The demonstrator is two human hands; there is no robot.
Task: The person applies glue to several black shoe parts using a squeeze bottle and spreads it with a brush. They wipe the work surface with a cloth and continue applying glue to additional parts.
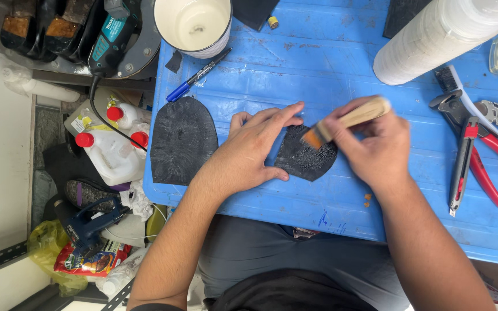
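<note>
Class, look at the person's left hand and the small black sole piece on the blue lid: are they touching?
Touching. The head view shows the left hand lying flat with its fingers overlapping the left edge of the small black sole piece, pinning it down.

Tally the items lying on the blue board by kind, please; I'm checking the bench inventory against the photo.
Black rubber sole pieces: 2
Brushes: 2
Blue marker: 1
White cup: 1
Red-handled pliers: 1
Utility knife: 1
White roll: 1
Total: 9
</note>
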